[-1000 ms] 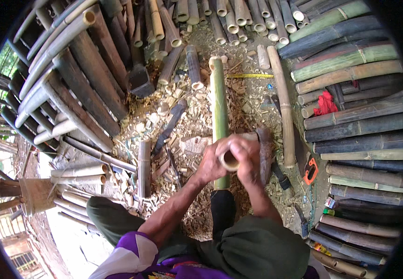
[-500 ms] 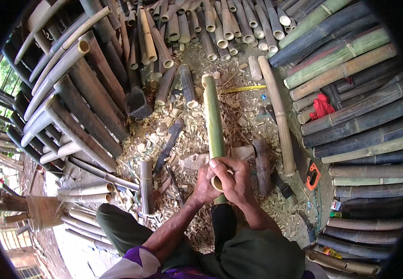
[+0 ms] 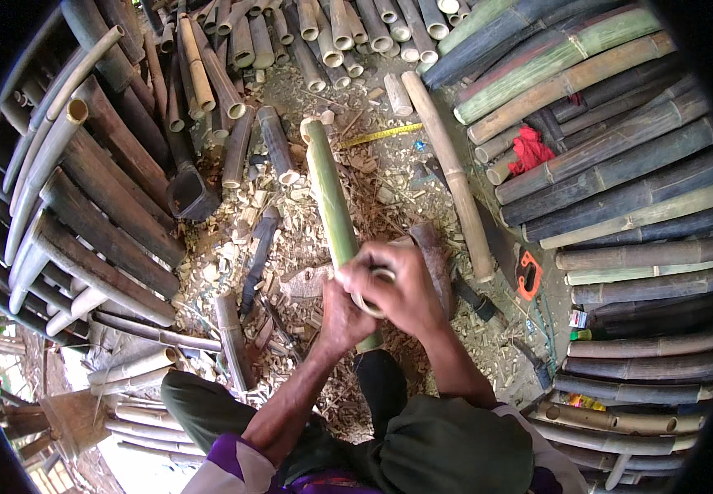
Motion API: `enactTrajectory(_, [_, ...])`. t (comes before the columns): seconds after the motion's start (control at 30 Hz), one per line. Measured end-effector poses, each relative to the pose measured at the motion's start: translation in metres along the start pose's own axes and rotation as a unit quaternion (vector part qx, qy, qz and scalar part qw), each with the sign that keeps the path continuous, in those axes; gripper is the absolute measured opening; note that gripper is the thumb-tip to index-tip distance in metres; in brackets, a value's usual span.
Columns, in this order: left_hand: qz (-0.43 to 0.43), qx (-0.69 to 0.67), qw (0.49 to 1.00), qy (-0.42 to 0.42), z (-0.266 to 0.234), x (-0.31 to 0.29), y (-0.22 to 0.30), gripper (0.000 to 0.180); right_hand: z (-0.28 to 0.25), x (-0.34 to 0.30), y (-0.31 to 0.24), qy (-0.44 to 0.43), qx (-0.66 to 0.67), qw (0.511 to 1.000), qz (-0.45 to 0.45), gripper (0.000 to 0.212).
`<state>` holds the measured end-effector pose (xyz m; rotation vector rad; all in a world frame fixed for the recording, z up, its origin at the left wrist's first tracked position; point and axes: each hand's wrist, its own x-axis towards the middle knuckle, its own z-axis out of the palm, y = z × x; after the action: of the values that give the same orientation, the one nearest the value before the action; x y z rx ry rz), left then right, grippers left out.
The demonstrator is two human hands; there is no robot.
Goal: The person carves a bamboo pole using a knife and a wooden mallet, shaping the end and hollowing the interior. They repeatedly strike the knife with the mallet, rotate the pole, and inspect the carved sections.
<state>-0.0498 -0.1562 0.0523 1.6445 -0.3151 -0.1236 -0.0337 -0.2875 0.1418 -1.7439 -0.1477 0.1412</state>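
A green bamboo pole (image 3: 332,198) slants away from me, its far end cut with a notch. My left hand (image 3: 345,317) is closed round its near part. Over the pole, my right hand (image 3: 397,284) is slightly blurred, its fingers curled at a pale round bamboo rim (image 3: 369,308). Whether this rim is a separate ring or the end of a tube is hidden by the fingers. Below the hands, a short green bamboo stretch (image 3: 369,339) shows just above a dark-covered foot (image 3: 381,383).
Wood chips cover the floor around a wooden block (image 3: 305,282). Dark bamboo lengths (image 3: 611,185) are stacked at right, more (image 3: 101,222) at left. A long bamboo pole (image 3: 455,177), orange tool (image 3: 529,276), yellow measuring tape (image 3: 381,135) and red cloth (image 3: 529,151) lie about.
My right hand has shifted up from the near end and turned, with its fingers now over the pale rim. The left hand keeps its hold. The whole view has swung somewhat.
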Motion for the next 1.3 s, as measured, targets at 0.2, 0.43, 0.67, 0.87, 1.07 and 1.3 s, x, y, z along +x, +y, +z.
enactTrajectory(0.2, [0.113,0.164,0.976,-0.091,0.014,-0.012,0.038,0.061,-0.036,-0.082,-0.034,0.038,-0.243,0.969,0.012,0.066])
enactTrajectory(0.43, [0.103,0.36,0.926,0.042,0.055,0.074,0.068,0.079,-0.108,-0.062,0.044,0.185,-0.147,0.97,0.06,0.055])
enactTrajectory(0.67, [-0.264,0.102,0.947,0.154,0.003,-0.055,-0.097,0.062,-0.105,-0.059,0.2,0.217,-0.604,0.766,0.042,0.061])
enactTrajectory(0.87, [-0.376,-0.176,0.91,0.017,0.004,-0.083,-0.121,0.052,-0.062,-0.092,0.228,0.166,-0.551,0.761,0.299,0.046])
enactTrajectory(1.07, [-0.361,-0.368,0.856,0.046,0.009,-0.081,-0.143,0.05,-0.057,-0.094,0.249,0.145,-0.582,0.764,0.239,0.036])
enactTrajectory(1.3, [-0.408,-0.102,0.906,0.043,0.016,-0.08,-0.109,0.07,-0.054,-0.09,0.242,0.148,-0.575,0.742,0.311,0.029])
